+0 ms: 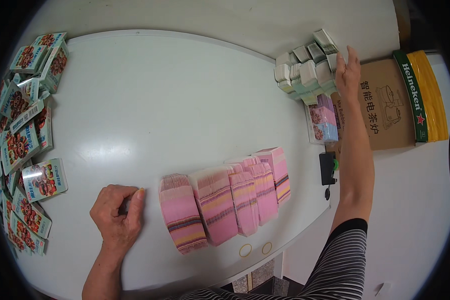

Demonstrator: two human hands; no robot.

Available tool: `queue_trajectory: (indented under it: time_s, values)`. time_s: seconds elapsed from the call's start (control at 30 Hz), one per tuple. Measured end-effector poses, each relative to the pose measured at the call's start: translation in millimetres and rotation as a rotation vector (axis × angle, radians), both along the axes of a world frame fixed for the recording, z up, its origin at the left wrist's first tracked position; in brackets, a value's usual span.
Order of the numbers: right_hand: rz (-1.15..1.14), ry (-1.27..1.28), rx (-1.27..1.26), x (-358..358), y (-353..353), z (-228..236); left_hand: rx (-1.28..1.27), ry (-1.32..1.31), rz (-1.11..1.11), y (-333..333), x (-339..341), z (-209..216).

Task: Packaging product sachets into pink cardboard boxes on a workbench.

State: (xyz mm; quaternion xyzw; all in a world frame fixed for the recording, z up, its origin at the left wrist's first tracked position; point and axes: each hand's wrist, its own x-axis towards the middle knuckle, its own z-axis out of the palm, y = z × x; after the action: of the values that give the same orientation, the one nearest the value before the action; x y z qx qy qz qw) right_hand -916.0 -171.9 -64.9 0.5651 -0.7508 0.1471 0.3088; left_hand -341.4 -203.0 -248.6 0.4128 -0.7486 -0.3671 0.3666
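Observation:
My left hand (117, 214) rests on the white table (135, 100), fingers curled in and thumb against the index finger, with nothing visible in it. To its right stands a row of pink stacks of flat card pieces (180, 215) with striped edges. My right arm reaches to the far right corner. There my right hand (348, 75), fingers stretched and apart, is beside a cluster of pale green and white stacks (307, 72). Whether it touches them I cannot tell. Two yellow rubber bands (245, 250) lie near the table's front edge.
Many small light-blue printed boxes (20, 147) are heaped along the left edge. Below the pale stacks is a clear container of pink and blue packs (323, 122). A brown carton (385, 110), a green and yellow box (420, 95) and a black device (327, 168) are at the right.

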Motion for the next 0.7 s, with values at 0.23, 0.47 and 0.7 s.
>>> queue_trajectory:
  time_s: [0.23, 0.47, 0.7]
  values:
    - [0.062, -0.084, 0.126, 29.1, -10.6, -57.9, -0.01, 0.006, 0.001, 0.0, -1.2, 0.4]
    - [0.148, -0.546, -0.067, 33.2, -7.7, -54.8, -0.009, -0.013, -0.001, -1.4, 0.2, 0.8]
    - [0.04, 0.18, 0.44, 47.9, 6.0, -101.6, -0.037, -0.005, -0.011, -2.9, -0.4, -1.0]
